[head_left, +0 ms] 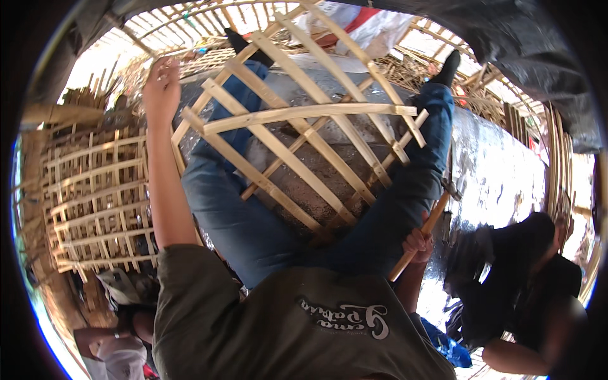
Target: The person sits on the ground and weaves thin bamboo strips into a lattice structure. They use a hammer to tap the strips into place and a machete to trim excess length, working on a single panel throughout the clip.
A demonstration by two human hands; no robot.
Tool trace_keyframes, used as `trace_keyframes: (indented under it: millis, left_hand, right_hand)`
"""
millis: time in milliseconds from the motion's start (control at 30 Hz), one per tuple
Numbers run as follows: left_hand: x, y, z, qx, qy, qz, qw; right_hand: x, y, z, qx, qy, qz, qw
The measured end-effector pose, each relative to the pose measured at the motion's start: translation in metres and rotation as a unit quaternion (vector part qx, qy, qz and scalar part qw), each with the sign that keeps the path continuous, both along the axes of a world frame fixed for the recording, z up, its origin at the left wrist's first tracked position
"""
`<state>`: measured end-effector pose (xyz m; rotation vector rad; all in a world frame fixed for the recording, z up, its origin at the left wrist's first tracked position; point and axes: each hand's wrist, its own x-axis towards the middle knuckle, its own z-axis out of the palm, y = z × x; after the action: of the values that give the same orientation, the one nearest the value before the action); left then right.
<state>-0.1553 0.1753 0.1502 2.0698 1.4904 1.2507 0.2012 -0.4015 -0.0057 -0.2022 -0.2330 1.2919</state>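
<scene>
A bamboo lattice frame (297, 136) of crossed pale strips lies tilted over my outstretched legs in blue jeans (234, 215). My left hand (161, 82) is raised at the frame's upper left corner with its fingers curled; whether it grips a strip is unclear. My right hand (418, 244) sits beside my right thigh, closed around the wooden handle of a hammer (430, 221). The hammer's metal head points up and away near the frame's lower right edge.
A stack of finished bamboo lattices (95, 202) stands to my left. A person in black (532, 278) crouches at the right, and another person (120, 354) is at the lower left. More bamboo frames (190, 25) ring the far side.
</scene>
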Motion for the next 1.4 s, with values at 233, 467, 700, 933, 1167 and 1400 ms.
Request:
trace_keyframes:
  millis: [233, 467, 700, 933, 1167, 1400]
  left_hand:
    - [-0.250, -0.126, -0.138, -0.063, 0.211, 0.264, 0.939]
    - [-0.282, -0.207, -0.194, -0.166, 0.191, 0.274, 0.928]
    - [-0.274, -0.213, -0.195, -0.165, 0.243, 0.354, 0.888]
    - [-0.260, -0.213, -0.186, -0.180, 0.291, 0.379, 0.860]
    - [-0.290, -0.223, -0.203, -0.151, 0.307, 0.327, 0.881]
    - [-0.293, -0.221, -0.199, -0.186, 0.312, 0.339, 0.868]
  right_hand:
    - [0.003, 0.012, 0.002, 0.010, 0.105, 0.063, 0.992]
    - [0.008, 0.015, 0.012, 0.006, 0.168, 0.084, 0.982]
    - [0.012, 0.007, 0.024, 0.014, 0.180, 0.066, 0.981]
    - [0.014, 0.005, 0.017, -0.004, 0.201, 0.047, 0.979]
    - [0.016, 0.008, 0.011, -0.047, 0.223, 0.026, 0.973]
    - [0.016, 0.014, 0.006, -0.016, 0.214, 0.040, 0.976]
